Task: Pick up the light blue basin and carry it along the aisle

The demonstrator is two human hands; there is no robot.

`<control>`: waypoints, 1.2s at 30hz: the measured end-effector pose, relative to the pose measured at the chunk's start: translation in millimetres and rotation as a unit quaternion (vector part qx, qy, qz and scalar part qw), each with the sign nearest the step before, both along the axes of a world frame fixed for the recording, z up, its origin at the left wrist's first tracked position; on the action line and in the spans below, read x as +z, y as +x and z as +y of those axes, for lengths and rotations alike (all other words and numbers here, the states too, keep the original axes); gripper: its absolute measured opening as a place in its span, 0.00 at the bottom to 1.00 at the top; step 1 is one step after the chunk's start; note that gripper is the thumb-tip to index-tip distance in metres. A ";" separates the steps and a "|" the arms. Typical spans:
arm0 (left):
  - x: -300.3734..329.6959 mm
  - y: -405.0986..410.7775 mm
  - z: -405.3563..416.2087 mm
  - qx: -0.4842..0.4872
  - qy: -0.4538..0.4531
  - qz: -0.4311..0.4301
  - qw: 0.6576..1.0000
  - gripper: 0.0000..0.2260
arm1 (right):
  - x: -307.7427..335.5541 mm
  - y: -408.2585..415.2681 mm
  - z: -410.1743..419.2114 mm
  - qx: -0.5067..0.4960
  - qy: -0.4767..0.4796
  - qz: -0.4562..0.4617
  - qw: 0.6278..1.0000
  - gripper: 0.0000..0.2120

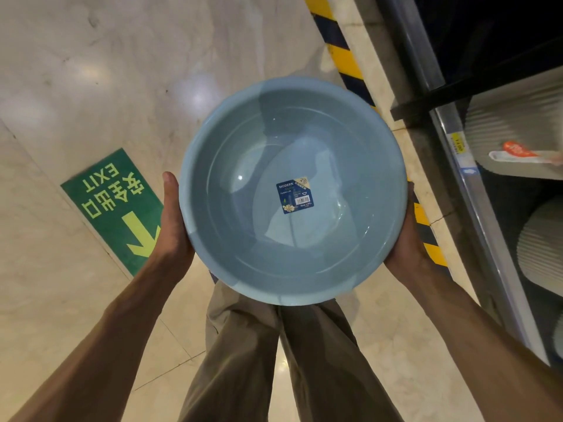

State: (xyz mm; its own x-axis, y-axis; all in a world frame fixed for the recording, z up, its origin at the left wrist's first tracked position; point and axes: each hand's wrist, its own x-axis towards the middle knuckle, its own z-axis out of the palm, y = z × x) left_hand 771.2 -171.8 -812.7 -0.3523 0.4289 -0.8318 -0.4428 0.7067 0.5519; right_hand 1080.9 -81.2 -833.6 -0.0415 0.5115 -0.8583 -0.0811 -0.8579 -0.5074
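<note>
While a round blue basin [292,190] is held level in front of the body, above the legs, its rim is gripped on both sides. The left hand [173,220] is pressed against the left edge, with the thumb lying along the rim and the fingers hidden underneath, so whether they are spread cannot be told. The right hand [408,239] is wrapped under the right edge, and its fingers are likewise hidden by the basin. A small blue label [295,195] is stuck on the inside bottom. Pale polished floor [91,71] is seen wide open to the left and ahead, where a green exit sign [114,205] with an arrow is fixed flat on the tiles. Just right of the basin, a yellow and black striped strip [344,56] is laid along the foot of a metal shelf [475,190], on which pale ribbed goods [518,123] are stacked close to the right forearm
</note>
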 end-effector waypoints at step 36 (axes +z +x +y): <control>306.0 -280.1 123.5 0.064 0.125 0.045 0.989 0.33 | 321.1 -305.2 201.4 0.255 0.143 0.003 0.956 0.32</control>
